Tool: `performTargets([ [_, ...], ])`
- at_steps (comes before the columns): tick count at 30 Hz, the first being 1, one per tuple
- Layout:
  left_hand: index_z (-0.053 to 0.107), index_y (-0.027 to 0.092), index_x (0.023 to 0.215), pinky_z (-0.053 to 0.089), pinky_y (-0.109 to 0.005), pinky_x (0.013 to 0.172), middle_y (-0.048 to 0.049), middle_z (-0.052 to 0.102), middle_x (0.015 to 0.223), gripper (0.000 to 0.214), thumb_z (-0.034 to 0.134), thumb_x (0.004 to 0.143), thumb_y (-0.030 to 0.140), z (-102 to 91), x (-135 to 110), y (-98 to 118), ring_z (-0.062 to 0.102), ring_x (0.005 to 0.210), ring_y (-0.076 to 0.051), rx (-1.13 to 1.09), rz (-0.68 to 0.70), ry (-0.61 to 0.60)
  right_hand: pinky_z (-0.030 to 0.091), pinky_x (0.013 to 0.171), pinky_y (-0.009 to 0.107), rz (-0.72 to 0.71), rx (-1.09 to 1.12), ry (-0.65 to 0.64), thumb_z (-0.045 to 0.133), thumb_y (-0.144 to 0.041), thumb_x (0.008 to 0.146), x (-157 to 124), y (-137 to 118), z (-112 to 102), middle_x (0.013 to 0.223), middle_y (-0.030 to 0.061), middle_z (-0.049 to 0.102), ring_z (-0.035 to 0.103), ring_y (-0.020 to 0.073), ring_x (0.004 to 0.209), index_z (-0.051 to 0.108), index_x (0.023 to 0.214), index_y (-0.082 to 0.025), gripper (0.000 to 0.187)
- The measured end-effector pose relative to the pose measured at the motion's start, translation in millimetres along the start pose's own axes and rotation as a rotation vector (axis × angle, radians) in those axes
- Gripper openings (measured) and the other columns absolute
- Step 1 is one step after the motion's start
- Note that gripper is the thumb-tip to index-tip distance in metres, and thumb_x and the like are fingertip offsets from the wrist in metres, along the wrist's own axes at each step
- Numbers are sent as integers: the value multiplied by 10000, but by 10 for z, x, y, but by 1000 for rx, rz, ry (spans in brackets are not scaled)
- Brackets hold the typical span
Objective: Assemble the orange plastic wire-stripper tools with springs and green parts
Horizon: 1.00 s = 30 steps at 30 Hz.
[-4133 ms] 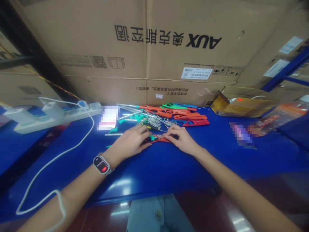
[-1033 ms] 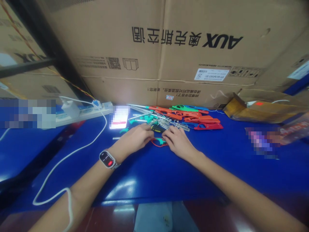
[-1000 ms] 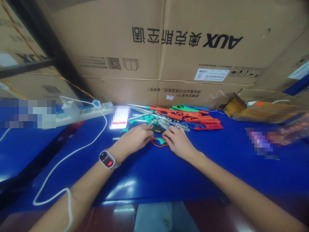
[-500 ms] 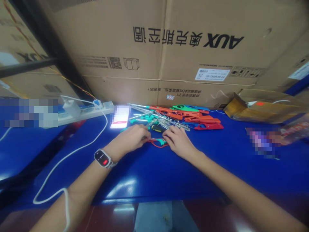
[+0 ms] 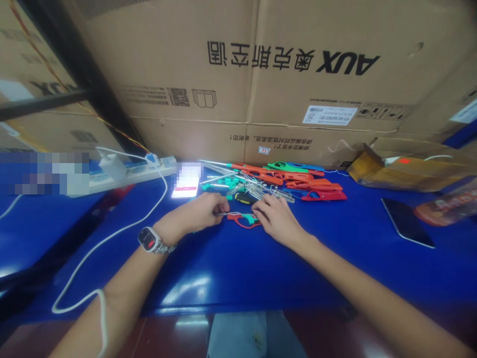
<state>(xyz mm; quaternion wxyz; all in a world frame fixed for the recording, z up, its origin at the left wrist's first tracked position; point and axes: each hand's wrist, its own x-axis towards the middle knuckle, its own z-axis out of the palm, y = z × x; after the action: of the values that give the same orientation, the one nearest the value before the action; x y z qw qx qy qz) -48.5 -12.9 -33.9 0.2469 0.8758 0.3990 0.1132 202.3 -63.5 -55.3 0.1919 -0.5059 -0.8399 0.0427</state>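
A red lighter body (image 5: 246,223) with a green trigger lies on the table between my hands. My right hand (image 5: 278,219) is closed on its right end, and the fingers cover that part. Just off its left end is my left hand (image 5: 204,211), fingers pinched on a thin pale wire (image 5: 234,214) that runs to the lighter body. Whatever else sits in the left fingertips is too small to make out. Right behind the hands lies a black-and-yellow screwdriver handle (image 5: 244,199), beside a heap of clear and metal lighter parts (image 5: 257,188).
Finished-looking red lighters (image 5: 294,176) and a green one (image 5: 285,166) lie at the back against a large carton (image 5: 223,109). A lit phone (image 5: 186,188), a power strip (image 5: 130,174) and a white cable (image 5: 112,231) are left. A dark phone (image 5: 406,223) and open brown box (image 5: 402,174) are right.
My left hand has drawn slightly left, away from the lighter body, uncovering its left end and the thin wire. The right hand has stayed in place.
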Motion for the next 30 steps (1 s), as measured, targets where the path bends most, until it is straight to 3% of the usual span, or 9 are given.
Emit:
performTargets([
  [8,728,180,939,465,-266,690,-46,687,901,215,581,790,129,-109,-26,144,621,785,-170,27,21,-48,316,807,351,2,-4,-2,462,-257,1026,-7,9,7,978,54,622,565,216,961,645,1005,-222,188],
  [15,719,188,950,450,-275,701,-43,688,953,218,640,752,143,-58,-13,186,619,803,-182,100,9,-41,318,806,352,13,-10,-15,465,-252,1025,-8,-2,-8,981,54,623,568,218,966,649,1017,-222,187],
  [30,702,193,925,413,-272,661,-41,666,945,176,607,784,145,-31,-16,220,599,770,-171,153,67,2,317,807,350,15,-6,-4,471,-254,1022,-8,-1,4,986,51,625,573,212,953,652,1021,-228,183],
])
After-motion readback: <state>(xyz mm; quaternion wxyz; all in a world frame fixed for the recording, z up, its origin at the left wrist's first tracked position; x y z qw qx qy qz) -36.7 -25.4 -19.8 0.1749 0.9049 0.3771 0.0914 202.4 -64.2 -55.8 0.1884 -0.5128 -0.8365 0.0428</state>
